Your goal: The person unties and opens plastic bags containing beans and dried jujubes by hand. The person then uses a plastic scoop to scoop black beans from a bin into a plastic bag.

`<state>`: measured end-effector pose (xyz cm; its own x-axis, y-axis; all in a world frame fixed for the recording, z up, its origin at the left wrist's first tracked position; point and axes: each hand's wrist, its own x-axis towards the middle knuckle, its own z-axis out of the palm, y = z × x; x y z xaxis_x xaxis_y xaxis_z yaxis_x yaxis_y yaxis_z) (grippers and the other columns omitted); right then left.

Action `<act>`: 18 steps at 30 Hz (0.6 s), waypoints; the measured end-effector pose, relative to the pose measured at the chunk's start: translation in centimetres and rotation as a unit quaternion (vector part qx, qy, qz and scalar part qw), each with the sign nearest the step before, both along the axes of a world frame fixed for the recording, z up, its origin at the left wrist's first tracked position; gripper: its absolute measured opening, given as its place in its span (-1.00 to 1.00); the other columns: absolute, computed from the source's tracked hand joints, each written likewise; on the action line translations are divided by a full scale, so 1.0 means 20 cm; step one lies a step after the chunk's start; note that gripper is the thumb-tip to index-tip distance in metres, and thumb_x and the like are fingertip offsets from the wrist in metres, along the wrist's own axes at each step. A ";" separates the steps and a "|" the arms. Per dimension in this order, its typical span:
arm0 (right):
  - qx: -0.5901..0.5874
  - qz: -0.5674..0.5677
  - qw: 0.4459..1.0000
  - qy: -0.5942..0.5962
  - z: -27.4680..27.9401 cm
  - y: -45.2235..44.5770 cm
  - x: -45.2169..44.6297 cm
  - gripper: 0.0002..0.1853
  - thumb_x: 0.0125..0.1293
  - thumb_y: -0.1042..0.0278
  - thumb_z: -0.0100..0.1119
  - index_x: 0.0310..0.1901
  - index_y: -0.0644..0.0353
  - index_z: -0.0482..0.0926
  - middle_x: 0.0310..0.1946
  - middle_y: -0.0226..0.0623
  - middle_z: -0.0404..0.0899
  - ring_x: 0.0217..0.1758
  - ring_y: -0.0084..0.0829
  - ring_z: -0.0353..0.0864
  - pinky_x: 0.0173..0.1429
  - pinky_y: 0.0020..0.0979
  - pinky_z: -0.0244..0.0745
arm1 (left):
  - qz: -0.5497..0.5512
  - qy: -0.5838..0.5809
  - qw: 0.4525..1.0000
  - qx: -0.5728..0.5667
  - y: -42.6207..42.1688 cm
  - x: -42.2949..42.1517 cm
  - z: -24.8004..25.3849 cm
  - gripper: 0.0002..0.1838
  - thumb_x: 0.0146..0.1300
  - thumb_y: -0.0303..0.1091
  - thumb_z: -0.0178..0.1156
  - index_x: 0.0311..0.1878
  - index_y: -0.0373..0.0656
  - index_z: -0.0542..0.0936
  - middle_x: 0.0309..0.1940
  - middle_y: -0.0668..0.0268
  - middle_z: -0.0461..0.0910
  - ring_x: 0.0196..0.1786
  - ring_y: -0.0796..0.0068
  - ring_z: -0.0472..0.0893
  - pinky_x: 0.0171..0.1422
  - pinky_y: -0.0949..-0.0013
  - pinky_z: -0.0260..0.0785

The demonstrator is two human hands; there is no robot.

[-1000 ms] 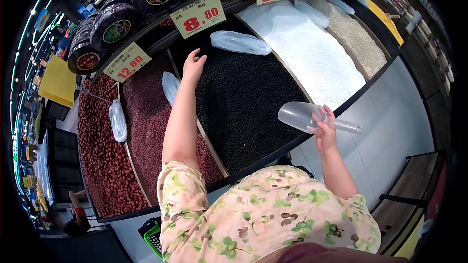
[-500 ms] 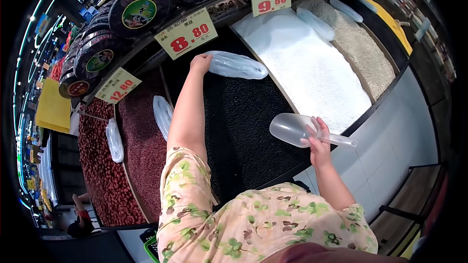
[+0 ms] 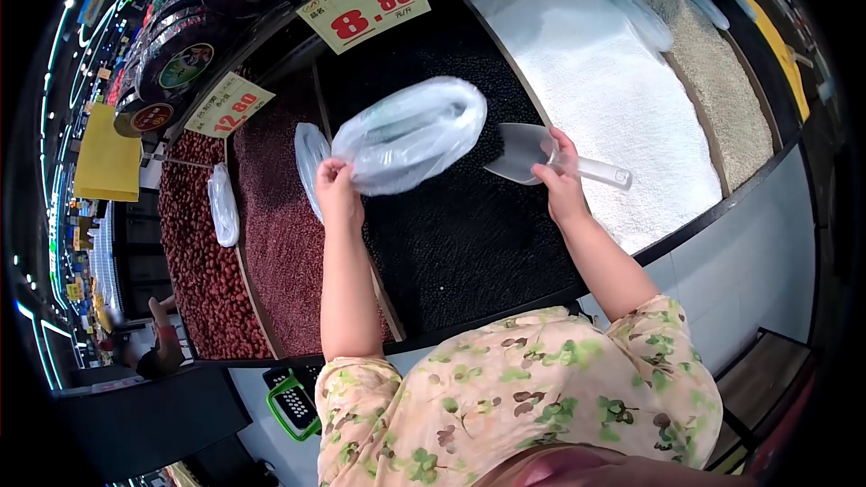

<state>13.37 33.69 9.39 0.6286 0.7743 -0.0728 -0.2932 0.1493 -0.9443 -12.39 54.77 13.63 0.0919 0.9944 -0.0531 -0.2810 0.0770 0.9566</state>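
Note:
My left hand [image 3: 339,194] pinches the near end of a bunched clear plastic bag [image 3: 415,131], lifted above the black beans [image 3: 451,243]. The bag is puffed into a long oval, with a fold at its far end. In my right hand [image 3: 561,182] is a clear plastic scoop [image 3: 523,151], gripped near where the bowl meets the handle. Its handle points right over the white grain [image 3: 613,126], and its front edge points left at the black beans. Whether that edge touches the beans, I cannot tell.
Dividers separate the bins of red beans [image 3: 289,243], dates [image 3: 207,289] and beige grain [image 3: 722,108]. Other plastic bundles [image 3: 223,206] lie on them. A price sign [image 3: 365,4] and stacked round dark packages [image 3: 185,63] line the back. A green-edged basket [image 3: 293,404] sits below.
My left hand has lifted the plastic bag off the black beans and brought it nearer. My right hand has moved the scoop forward to the edge of the black beans.

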 end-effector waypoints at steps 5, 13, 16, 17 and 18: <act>-0.013 0.006 0.999 0.042 -0.09 0.25 -0.03 -0.29 0.02 0.57 0.00 0.31 -0.03 0.22 0.32 -0.23 0.13 0.30 -0.27 0.17 0.22 -0.36 0.25 | 0.030 0.011 0.981 -0.194 -0.64 -0.37 -0.12 -0.70 0.18 -0.65 0.05 0.01 -0.34 0.49 -0.11 0.13 0.58 -0.06 0.34 0.59 0.02 0.37 0.48; 0.018 0.003 0.995 0.100 -0.12 0.29 -0.03 -0.30 -0.03 0.56 -0.04 0.27 0.02 0.25 0.30 -0.21 0.15 0.31 -0.21 0.19 0.16 -0.32 0.34 | -0.065 0.151 0.956 -0.242 -1.19 -0.53 -0.27 -0.52 0.09 -0.67 -0.03 0.14 -0.27 0.49 -0.06 0.16 0.59 -0.25 0.45 0.64 -0.27 0.47 0.53; 0.025 -0.011 0.989 0.148 -0.12 0.25 -0.03 -0.29 -0.05 0.56 -0.06 0.27 0.02 0.23 0.30 -0.20 0.16 0.33 -0.20 0.18 0.14 -0.27 0.36 | -0.083 0.159 0.958 -0.223 -1.22 -0.51 -0.25 -0.55 0.07 -0.66 0.01 0.08 -0.29 0.54 -0.04 0.22 0.57 -0.22 0.55 0.58 -0.20 0.54 0.44; 0.028 -0.018 0.985 0.170 -0.11 0.23 -0.04 -0.29 -0.05 0.57 -0.07 0.27 0.02 0.23 0.29 -0.22 0.17 0.33 -0.21 0.17 0.14 -0.29 0.34 | -0.095 0.182 0.962 -0.178 -1.23 -0.52 -0.28 -0.56 0.06 -0.65 0.02 0.07 -0.29 0.55 -0.04 0.24 0.57 -0.18 0.53 0.58 -0.14 0.53 0.42; 0.031 -0.026 0.981 0.192 -0.09 0.21 -0.04 -0.29 -0.06 0.57 -0.08 0.27 0.02 0.23 0.28 -0.23 0.18 0.34 -0.23 0.17 0.13 -0.31 0.33 | -0.108 0.205 0.964 -0.132 -1.22 -0.54 -0.32 -0.56 0.05 -0.65 0.04 0.07 -0.29 0.55 -0.04 0.25 0.57 -0.13 0.52 0.57 -0.08 0.52 0.41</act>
